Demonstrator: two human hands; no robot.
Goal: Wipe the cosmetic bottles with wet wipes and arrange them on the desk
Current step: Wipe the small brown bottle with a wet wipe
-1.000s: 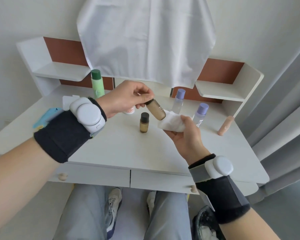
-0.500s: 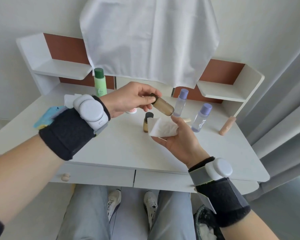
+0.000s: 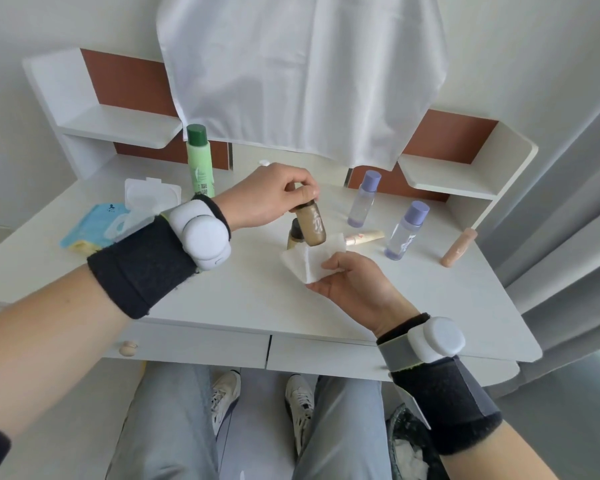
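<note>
Left hand [image 3: 267, 197] grips a cylindrical brown bottle [image 3: 313, 227] by its cap; right hand [image 3: 355, 289] pinches a folded white wipe [image 3: 307, 263].

You hold the small brown frosted bottle [image 3: 313, 227] by its cap, tilted, close over the folded white wet wipe [image 3: 303, 266]; a matching dark-capped bottle [image 3: 292, 239] stands behind on the white desk [image 3: 222, 289].
</note>
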